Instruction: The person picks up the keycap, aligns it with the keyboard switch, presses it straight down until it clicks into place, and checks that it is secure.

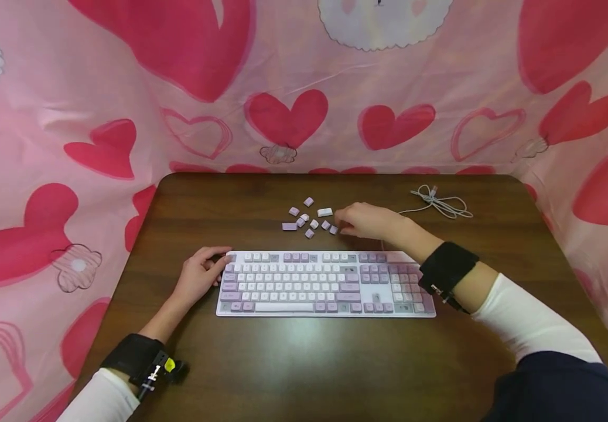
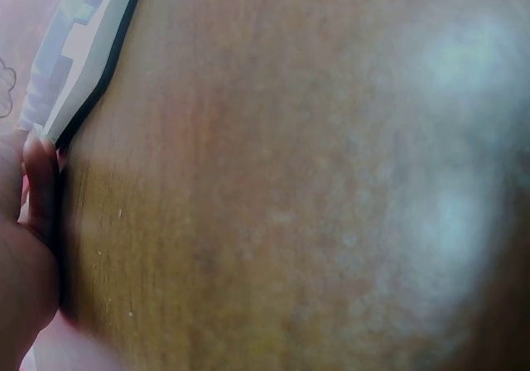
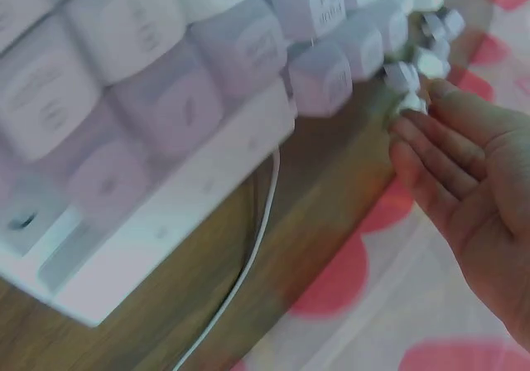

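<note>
A white and lilac keyboard (image 1: 283,313) lies across the table, with several grey gaps among its keys. At its upper left corner my left hand (image 1: 198,272) holds the edge, index finger along the top and thumb at the side. In the left wrist view the thumb (image 2: 41,180) meets the keyboard's corner. Behind the keyboard my right hand (image 1: 369,221) reaches to the loose keycaps, fingers fairly straight. A lilac keycap (image 1: 334,230) lies by its fingertips; in the right wrist view the fingertips come right up to a pale keycap (image 3: 402,76).
Several more white and lilac keycaps lie scattered left of the right hand, including a long white keycap (image 1: 325,212) and a wide lilac keycap (image 1: 289,226). A bundled white cable (image 1: 443,205) rests at the back right. Pink heart-patterned cloth (image 1: 293,70) hangs around the wooden table (image 1: 304,363).
</note>
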`<action>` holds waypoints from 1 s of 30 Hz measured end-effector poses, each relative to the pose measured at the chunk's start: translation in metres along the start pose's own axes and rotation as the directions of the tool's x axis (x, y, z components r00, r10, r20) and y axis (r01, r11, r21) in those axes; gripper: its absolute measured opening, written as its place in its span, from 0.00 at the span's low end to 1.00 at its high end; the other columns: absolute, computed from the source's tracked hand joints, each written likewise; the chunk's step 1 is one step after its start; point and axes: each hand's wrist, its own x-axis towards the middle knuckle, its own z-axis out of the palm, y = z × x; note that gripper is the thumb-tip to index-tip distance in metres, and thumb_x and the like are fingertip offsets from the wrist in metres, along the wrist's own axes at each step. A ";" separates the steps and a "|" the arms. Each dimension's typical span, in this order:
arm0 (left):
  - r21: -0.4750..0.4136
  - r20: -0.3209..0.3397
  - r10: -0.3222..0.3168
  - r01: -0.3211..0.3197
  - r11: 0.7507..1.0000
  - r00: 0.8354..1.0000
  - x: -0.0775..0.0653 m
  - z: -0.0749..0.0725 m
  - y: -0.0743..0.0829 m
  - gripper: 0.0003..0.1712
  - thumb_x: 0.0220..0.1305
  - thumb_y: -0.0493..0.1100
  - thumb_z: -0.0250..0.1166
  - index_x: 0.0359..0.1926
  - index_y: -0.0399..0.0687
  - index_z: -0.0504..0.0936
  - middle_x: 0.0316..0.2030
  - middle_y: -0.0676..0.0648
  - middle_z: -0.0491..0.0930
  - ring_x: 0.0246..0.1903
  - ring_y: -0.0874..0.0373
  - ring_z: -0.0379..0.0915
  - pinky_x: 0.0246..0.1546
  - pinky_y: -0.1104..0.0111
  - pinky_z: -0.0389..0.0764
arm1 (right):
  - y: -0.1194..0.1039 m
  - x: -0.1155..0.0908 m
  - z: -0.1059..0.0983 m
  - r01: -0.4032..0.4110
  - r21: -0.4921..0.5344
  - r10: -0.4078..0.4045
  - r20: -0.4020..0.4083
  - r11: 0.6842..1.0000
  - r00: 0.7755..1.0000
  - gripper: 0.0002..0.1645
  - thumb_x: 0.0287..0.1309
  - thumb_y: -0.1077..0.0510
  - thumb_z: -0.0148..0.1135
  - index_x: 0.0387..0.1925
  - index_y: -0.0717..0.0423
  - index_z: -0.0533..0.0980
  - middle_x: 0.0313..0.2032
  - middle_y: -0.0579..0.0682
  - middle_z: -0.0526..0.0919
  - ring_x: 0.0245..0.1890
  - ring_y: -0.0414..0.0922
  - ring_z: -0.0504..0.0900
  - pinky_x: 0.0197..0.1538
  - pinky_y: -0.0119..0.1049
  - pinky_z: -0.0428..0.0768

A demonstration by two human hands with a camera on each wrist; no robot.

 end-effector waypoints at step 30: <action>-0.005 0.008 -0.027 0.027 1.000 1.000 -0.003 -0.002 0.005 0.22 0.60 0.55 0.62 0.54 0.58 0.78 0.43 0.48 0.71 0.19 0.54 0.72 0.17 0.70 0.76 | -0.002 0.021 0.020 -0.122 0.022 0.122 0.033 0.992 0.992 0.10 0.52 0.66 0.66 0.37 0.59 0.76 0.30 0.50 0.78 0.30 0.44 0.75 0.35 0.37 0.75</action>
